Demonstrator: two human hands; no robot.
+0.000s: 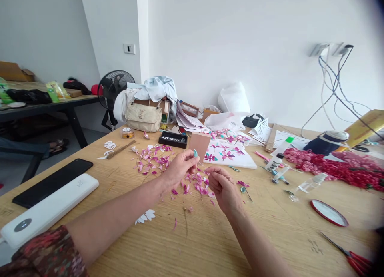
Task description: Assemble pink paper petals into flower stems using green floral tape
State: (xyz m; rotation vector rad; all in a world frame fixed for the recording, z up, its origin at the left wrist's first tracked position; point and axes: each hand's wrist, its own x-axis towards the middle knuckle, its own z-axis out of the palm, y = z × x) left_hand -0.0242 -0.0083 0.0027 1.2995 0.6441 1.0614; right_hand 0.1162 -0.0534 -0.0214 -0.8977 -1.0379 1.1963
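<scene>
Between the thumb and fingertips of my left hand (pixel 181 167) is a small teal petal (pixel 195 153), held up over the wooden table. My right hand (pixel 222 186) is closed in a pinch just right of it, a short gap apart. A thin pale strand seems to run between the two hands, but what my right fingers hold is too fine to make out. Loose pink petals (pixel 153 159) lie scattered under and behind my hands. To the right of my right hand lies a dark pink flower on a stem (pixel 243 184).
Finished-looking pink and teal flowers (pixel 227 154) lie on a white sheet behind. White petals (pixel 145 216) sit nearer me. At left are a phone (pixel 54 182) and a white power bank (pixel 51 209). Right are bottles (pixel 274 162), a red-rimmed lid (pixel 329 213) and scissors (pixel 349 254).
</scene>
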